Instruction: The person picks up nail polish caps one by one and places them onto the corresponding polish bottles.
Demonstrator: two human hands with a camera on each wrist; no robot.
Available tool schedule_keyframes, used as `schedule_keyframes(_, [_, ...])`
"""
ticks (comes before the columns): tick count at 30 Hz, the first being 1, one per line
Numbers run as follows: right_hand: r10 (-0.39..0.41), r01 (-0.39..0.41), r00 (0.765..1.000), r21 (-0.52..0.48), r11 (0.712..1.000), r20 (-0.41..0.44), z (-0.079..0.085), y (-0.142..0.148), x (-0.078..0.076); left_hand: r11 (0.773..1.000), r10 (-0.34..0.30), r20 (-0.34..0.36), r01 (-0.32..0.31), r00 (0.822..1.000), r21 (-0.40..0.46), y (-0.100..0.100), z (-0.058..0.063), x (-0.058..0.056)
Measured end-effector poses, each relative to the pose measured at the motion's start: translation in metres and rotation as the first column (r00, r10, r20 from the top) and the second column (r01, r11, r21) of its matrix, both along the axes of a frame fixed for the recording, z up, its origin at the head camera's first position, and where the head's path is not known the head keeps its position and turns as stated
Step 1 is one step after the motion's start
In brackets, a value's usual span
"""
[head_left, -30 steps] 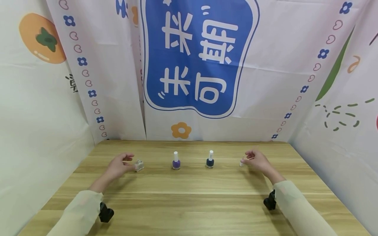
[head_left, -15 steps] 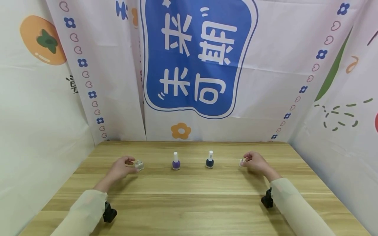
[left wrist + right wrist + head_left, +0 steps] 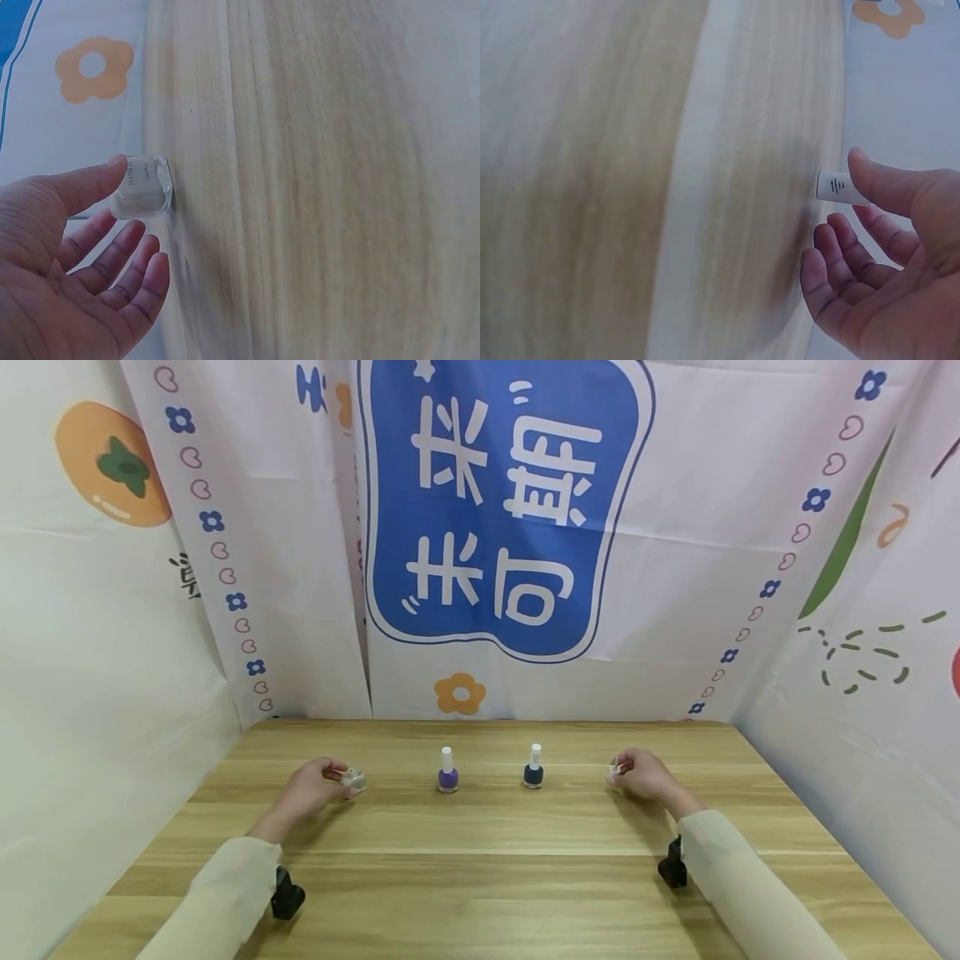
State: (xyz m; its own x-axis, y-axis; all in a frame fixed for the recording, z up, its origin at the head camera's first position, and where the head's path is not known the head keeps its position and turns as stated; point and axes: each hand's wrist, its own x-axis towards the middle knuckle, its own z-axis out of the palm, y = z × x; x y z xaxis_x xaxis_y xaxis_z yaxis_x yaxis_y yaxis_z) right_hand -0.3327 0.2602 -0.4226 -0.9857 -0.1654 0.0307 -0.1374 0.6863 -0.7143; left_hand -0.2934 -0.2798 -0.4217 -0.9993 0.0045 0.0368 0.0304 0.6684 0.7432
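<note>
Glass, I'd guess, makes up the clear bottle [image 3: 144, 189] at the counter's [image 3: 480, 893] left side, so it should be light, stiff, slick and breakable; its flat sides offer the best hold. The left hand [image 3: 309, 787] pinches it with thumb and forefinger, its other fingers [image 3: 146, 296] loosely bent. Opposite, the right hand [image 3: 647, 774] pinches a white cap [image 3: 834, 186], probably rigid plastic, best taken round its side. The purple bottle [image 3: 447, 779] and dark bottle [image 3: 533, 775] stand upright between, untouched.

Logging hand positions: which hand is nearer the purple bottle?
Left. The left hand is left of the purple bottle; the right hand is farther off, right of the dark bottle.
</note>
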Motion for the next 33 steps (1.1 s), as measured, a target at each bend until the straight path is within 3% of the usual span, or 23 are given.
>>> schedule_keyframes(17, [-0.034, 0.033, 0.999, 0.026, 0.999, 0.022, -0.0018, -0.0033, -0.0026, 0.999, -0.007, -0.024, 0.006, 1.000, -0.038, 0.0028, -0.0076, -0.0078])
schedule_keyframes(33, [-0.037, 0.037, 0.999, 0.049, 0.998, 0.008, -0.0004, -0.0027, -0.0017, 0.997, -0.003, -0.065, -0.001, 0.998, -0.071, 0.0039, -0.0075, -0.0065])
